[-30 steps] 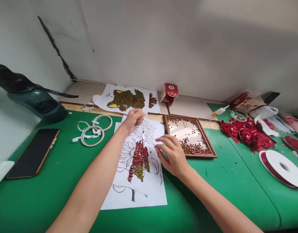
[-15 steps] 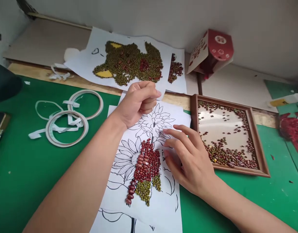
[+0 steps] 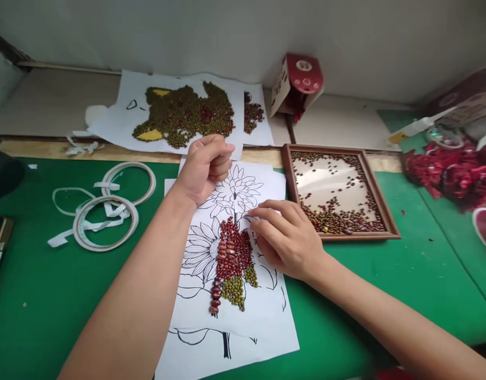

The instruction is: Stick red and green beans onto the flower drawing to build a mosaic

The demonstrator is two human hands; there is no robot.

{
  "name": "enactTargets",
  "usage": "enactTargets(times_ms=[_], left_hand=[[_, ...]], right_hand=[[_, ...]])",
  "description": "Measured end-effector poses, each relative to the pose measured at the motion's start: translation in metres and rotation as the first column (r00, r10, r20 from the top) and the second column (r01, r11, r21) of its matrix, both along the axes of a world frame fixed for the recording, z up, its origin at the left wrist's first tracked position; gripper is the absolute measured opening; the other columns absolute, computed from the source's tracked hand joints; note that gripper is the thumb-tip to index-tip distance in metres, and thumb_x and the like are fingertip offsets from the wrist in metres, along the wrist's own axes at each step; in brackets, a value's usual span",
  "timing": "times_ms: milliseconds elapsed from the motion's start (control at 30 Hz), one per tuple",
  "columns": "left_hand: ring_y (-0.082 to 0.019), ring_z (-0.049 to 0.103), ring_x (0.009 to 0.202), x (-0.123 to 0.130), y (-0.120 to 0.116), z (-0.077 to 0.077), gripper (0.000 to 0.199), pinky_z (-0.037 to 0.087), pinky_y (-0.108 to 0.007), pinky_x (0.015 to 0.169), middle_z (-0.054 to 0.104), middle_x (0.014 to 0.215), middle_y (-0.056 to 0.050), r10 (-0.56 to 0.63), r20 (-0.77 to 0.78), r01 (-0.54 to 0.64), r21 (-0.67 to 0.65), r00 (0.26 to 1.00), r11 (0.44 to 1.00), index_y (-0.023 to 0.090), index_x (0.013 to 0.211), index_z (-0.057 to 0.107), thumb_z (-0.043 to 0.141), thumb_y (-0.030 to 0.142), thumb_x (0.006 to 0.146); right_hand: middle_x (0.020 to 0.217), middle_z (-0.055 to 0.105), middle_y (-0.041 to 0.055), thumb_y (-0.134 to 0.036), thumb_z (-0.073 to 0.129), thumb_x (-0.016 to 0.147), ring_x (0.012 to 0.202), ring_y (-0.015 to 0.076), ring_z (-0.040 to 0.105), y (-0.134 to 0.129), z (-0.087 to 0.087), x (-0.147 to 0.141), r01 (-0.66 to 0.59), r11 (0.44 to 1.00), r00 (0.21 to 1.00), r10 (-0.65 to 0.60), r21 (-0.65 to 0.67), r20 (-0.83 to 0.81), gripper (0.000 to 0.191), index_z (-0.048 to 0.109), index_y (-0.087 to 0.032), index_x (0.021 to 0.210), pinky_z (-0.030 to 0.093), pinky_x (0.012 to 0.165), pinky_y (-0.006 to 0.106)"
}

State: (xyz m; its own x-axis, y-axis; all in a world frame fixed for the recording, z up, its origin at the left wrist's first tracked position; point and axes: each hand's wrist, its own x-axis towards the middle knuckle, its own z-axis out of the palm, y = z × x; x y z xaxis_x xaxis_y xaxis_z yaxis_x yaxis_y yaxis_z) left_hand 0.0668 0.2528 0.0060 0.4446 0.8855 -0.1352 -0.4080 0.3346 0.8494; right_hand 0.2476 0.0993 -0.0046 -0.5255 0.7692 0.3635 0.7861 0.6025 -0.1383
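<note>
My left hand point(image 3: 206, 168) is curled into a fist above the top of the flower drawing; whatever lies inside it is hidden. My right hand point(image 3: 287, 237) hovers at the drawing's right side, fingers bent and spread a little, with nothing visible in them. Between and below the hands is the white paper point(image 3: 267, 332) printed with black flower outlines. Red beans point(image 3: 234, 250) cover its middle in a dense patch. Green mung beans point(image 3: 232, 291) fill leaf shapes underneath, beside a short row of larger dark red kidney beans point(image 3: 215, 296).
Right of the paper, a brown wooden frame point(image 3: 340, 236) holds loose mixed beans. Two tape rolls point(image 3: 128, 232) with tape scraps lie left. Behind are a bean picture point(image 3: 187, 113) on paper and a red box point(image 3: 302, 79). Red shiny wrapping point(image 3: 457, 169) sits far right.
The view has shifted, so the scene sits further left. My right hand's fingers have drawn closer together near the red beans. My left fist keeps its shape.
</note>
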Motion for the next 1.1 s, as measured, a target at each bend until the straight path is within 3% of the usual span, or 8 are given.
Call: enactTargets(times_ms=[167, 467, 667, 867, 1100], left_hand=[[0.000, 0.017, 0.039, 0.002, 0.000, -0.002, 0.054, 0.015, -0.014, 0.039, 0.013, 0.056, 0.011, -0.014, 0.110, 0.015, -0.009, 0.994, 1.000, 0.022, 0.065, 0.016, 0.067, 0.013, 0.079], [-0.001, 0.019, 0.039, 0.003, -0.002, 0.002, 0.054, 0.015, -0.016, 0.039, 0.017, 0.055, 0.011, 0.021, 0.140, -0.008, -0.093, 0.990, 0.996, 0.022, 0.066, 0.017, 0.068, 0.010, 0.076], [0.000, 0.023, 0.037, 0.005, -0.002, 0.001, 0.049, 0.014, -0.014, 0.040, 0.021, 0.052, 0.012, 0.062, 0.127, -0.034, -0.214, 0.990, 0.976, 0.022, 0.067, 0.021, 0.066, 0.006, 0.081], [0.001, 0.025, 0.036, 0.007, -0.002, -0.001, 0.045, 0.014, -0.014, 0.040, 0.024, 0.052, 0.012, 0.039, 0.142, -0.008, -0.210, 0.989, 0.978, 0.022, 0.067, 0.026, 0.066, 0.007, 0.083], [0.001, 0.020, 0.040, 0.010, -0.006, -0.001, 0.046, 0.013, -0.015, 0.040, 0.022, 0.054, 0.010, 0.006, 0.052, -0.004, -0.055, 0.999, 0.998, 0.021, 0.065, 0.027, 0.065, 0.006, 0.084]], right_hand=[[0.120, 0.074, 0.0098, -0.011, 0.056, 0.094, 0.115, 0.0290, 0.062, 0.001, 0.001, -0.001, -0.016, 1.000, 0.999, 0.016, -0.008, 0.037, 0.017, 0.062, -0.019, 0.107, 0.050, 0.095, 0.045], [0.124, 0.075, 0.0098, -0.006, 0.060, 0.092, 0.119, 0.0310, 0.063, -0.004, 0.014, 0.019, -0.090, 0.995, 0.996, 0.091, 0.054, -0.022, 0.032, 0.064, -0.021, 0.121, 0.049, 0.104, 0.055], [0.140, 0.069, 0.0097, -0.016, 0.062, 0.097, 0.133, 0.0356, 0.057, -0.011, 0.015, 0.016, -0.036, 0.996, 0.999, 0.036, -0.079, 0.004, 0.030, 0.061, -0.023, 0.126, 0.043, 0.112, 0.060], [0.149, 0.061, 0.0135, -0.023, 0.062, 0.099, 0.143, 0.0360, 0.049, -0.015, 0.012, 0.011, -0.017, 0.983, 1.000, 0.017, -0.183, -0.005, 0.020, 0.059, -0.021, 0.119, 0.042, 0.115, 0.058], [0.163, 0.049, 0.0099, -0.039, 0.057, 0.105, 0.154, 0.0361, 0.036, -0.015, 0.011, 0.013, 0.001, 0.971, 0.990, 0.033, -0.240, 0.136, 0.028, 0.058, -0.023, 0.128, 0.035, 0.121, 0.058]])
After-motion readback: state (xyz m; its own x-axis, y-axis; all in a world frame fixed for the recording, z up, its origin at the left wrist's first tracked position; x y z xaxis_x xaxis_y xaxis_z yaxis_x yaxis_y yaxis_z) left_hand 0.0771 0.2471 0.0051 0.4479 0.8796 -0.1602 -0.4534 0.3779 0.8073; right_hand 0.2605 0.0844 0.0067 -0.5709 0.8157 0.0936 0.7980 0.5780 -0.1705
